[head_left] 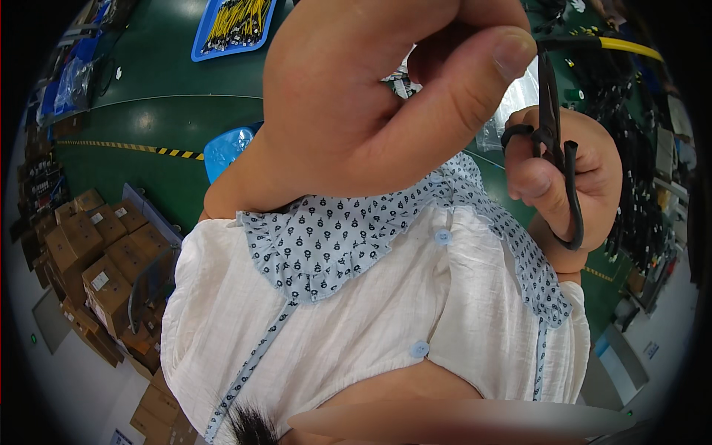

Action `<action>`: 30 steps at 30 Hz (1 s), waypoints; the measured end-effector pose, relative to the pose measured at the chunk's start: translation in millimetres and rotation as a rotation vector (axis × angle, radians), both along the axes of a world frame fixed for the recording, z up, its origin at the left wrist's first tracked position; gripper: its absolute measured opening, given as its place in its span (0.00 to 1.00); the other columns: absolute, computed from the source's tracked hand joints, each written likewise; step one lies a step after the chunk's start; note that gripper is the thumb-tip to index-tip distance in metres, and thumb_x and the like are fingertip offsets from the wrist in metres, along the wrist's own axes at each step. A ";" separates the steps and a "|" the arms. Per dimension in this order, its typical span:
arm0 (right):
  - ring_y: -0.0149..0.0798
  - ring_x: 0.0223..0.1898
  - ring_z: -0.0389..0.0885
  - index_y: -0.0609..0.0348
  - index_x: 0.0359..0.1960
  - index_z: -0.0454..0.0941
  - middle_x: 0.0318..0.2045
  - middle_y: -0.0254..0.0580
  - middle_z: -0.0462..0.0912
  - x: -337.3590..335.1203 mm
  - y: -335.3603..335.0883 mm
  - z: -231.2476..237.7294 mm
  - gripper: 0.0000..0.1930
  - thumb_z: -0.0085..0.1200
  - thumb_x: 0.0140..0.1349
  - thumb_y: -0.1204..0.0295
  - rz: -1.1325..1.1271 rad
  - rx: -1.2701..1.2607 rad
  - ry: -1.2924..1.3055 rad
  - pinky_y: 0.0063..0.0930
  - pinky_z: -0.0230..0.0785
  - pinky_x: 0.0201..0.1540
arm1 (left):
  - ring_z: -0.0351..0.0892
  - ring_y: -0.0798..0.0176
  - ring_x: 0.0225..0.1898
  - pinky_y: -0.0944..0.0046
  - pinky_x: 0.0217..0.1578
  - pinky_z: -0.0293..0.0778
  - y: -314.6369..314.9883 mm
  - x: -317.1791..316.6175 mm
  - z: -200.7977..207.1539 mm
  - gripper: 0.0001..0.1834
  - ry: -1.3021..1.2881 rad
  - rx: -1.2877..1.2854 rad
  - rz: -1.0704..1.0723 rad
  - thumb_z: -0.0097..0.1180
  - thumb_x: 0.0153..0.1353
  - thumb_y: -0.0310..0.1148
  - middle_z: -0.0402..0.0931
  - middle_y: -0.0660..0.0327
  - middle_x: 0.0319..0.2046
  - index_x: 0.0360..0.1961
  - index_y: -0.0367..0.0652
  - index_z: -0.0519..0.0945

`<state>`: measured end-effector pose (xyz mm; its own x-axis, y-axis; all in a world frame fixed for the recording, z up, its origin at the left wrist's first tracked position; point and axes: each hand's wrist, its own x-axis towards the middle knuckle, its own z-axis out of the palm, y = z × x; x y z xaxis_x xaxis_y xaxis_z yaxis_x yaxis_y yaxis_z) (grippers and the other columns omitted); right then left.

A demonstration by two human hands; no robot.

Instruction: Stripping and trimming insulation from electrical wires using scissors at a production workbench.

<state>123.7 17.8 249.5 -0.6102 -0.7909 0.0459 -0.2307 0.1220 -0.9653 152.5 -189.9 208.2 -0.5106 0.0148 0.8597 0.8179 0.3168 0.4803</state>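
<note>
Head view shows a green counter [163,30] across the upper part, beyond the hands. Brown cartons [74,237] are piled at the left side. The person wears a white blouse [371,297] with a pale blue, patterned collar [326,245]. On the counter lies a blue tray [202,43], cut by the picture's border; yellow cables [236,22] fill it, their black ends gathered toward its lower edge. The left hand [348,111] is closed in a pinch, the thumb pressed against the curled fingers. The right hand [597,159] is wrapped around the handles of black scissors [546,133], whose blades point upward. Between the left thumb and fingers is gripped a single cable [599,43], raised in the air, well right of the tray; its black part is nearest the thumb, and its yellow part extends rightward. The blade tips are just beside the thumb; whether they touch the cable, I cannot tell.
</note>
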 end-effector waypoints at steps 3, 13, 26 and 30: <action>0.24 0.14 0.62 0.69 0.28 0.75 0.13 0.32 0.69 0.5 -0.1 0.5 0.23 0.61 0.56 0.55 0.007 -0.018 -0.031 0.19 0.50 0.17 | 0.71 0.66 0.23 0.68 0.26 0.66 -0.2 -0.4 0.3 0.08 0.016 -0.005 -0.004 0.57 0.60 0.29 0.75 0.58 0.24 0.29 0.35 0.76; 0.25 0.13 0.62 0.67 0.25 0.74 0.13 0.33 0.69 3.8 -2.3 3.8 0.17 0.61 0.56 0.62 0.007 -0.019 0.009 0.19 0.50 0.16 | 0.71 0.66 0.23 0.68 0.26 0.66 0.2 0.9 2.0 0.08 0.014 -0.007 -0.012 0.57 0.60 0.29 0.75 0.58 0.24 0.29 0.34 0.76; 0.25 0.20 0.65 0.71 0.38 0.76 0.19 0.33 0.72 1.1 2.2 6.7 0.25 0.64 0.53 0.57 0.002 0.124 0.074 0.19 0.53 0.23 | 0.71 0.66 0.23 0.68 0.25 0.66 -3.5 0.0 2.7 0.07 0.079 -0.063 0.015 0.58 0.59 0.29 0.76 0.60 0.24 0.29 0.36 0.76; 0.24 0.17 0.65 0.71 0.38 0.76 0.17 0.33 0.72 1.6 3.4 5.1 0.26 0.63 0.54 0.55 0.000 0.086 0.004 0.18 0.54 0.21 | 0.70 0.67 0.22 0.68 0.25 0.66 11.0 14.2 13.3 0.07 -0.040 0.052 0.018 0.58 0.59 0.29 0.76 0.60 0.24 0.29 0.36 0.76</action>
<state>125.3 21.1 254.7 -0.6098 -0.7923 -0.0199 -0.2344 0.2043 -0.9504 166.7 -178.9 221.5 -0.5443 -0.0391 0.8380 0.7922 0.3048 0.5288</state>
